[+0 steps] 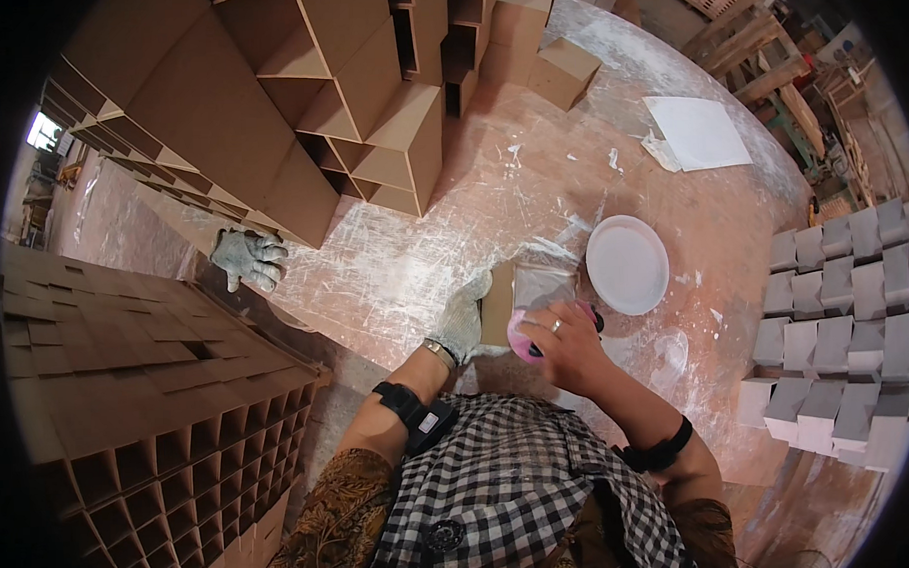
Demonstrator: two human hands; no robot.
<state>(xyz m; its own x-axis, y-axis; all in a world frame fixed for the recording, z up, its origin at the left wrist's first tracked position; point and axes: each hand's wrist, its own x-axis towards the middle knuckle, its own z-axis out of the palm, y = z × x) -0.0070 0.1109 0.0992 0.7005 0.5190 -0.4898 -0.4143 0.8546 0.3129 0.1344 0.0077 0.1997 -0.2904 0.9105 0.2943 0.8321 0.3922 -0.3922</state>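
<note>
A small brown box lies on the table close in front of me, a greyish coat over its right-hand face. Wearing a whitish work glove, my left hand is closed on the box's left side. My bare right hand, with a ring on one finger, grips a pink tool with dark parts against the box's near right side; its exact kind is hidden by the fingers. Just right of the box stands a round white basin with pale contents.
Stacked brown boxes rise at the far left, and a tall stack of open-ended boxes stands near left. A spare glove rests at the table's left edge. A white sheet lies far right. Rows of grey-and-white boxes fill the right side.
</note>
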